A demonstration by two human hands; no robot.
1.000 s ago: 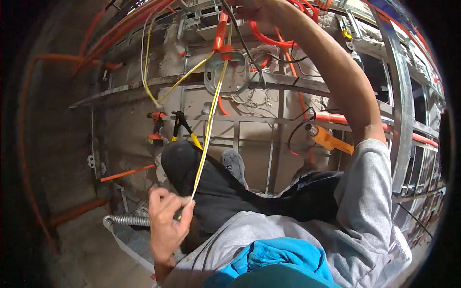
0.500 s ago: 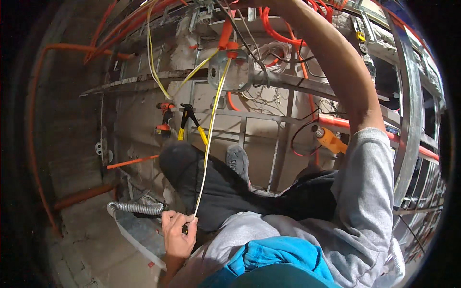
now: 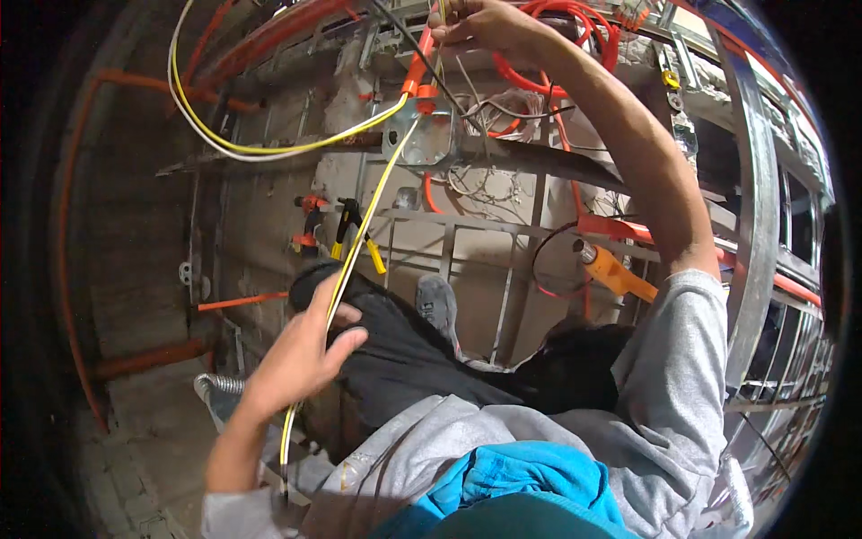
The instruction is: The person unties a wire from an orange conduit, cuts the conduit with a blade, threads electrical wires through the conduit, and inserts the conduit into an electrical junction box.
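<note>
A yellow and white wire pair (image 3: 375,199) slants down from the orange fitting on a metal junction box (image 3: 431,135). My left hand (image 3: 303,352) has its fingers curled round this pair, thumb held apart; the wire ends hang below the palm. Above the box, an orange corrugated conduit (image 3: 417,74) meets another loop of yellow and white wires (image 3: 260,151), which sweeps to the left. Beside the conduit's upper end, my right hand (image 3: 480,25) is closed with its fingertips on thin wires at the picture's top edge; its grip is partly cut off.
Yellow-handled pliers (image 3: 359,235) and an orange power tool (image 3: 310,220) lie beyond my knee. An orange-yellow heat gun (image 3: 615,269) rests near my right arm. Metal framing (image 3: 750,207) stands at the right; coiled orange conduit (image 3: 575,27) hangs at the top.
My left hand has risen along the wire pair from its lower end, leaving the ends hanging below. The upper-left loop has swung wider and higher. My right hand has come further into view.
</note>
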